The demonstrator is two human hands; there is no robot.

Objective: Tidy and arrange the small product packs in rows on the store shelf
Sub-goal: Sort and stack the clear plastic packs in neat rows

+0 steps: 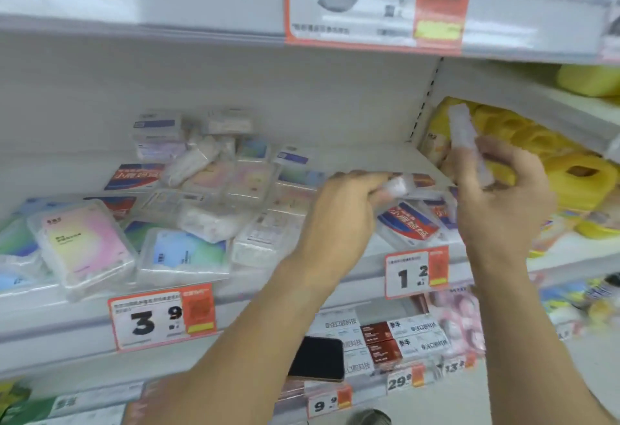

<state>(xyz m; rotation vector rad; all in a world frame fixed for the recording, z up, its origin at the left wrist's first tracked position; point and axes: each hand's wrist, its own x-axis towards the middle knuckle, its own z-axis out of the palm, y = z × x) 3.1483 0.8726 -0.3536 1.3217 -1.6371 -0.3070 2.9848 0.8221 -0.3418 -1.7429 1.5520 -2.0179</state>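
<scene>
Jumbled heap of small packs across the middle shelf, pink-and-yellow pack at its front left edge, left hand gripping a small clear pack, right hand holding a slim pack upright near the shelf's right end, black phone on the lower shelf.

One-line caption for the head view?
Both hands, left and right, each hold a small pack above a shelf of jumbled packs.

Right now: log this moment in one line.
left hand: grips small pack | right hand: holds slim pack upright | shelf: packs jumbled
</scene>
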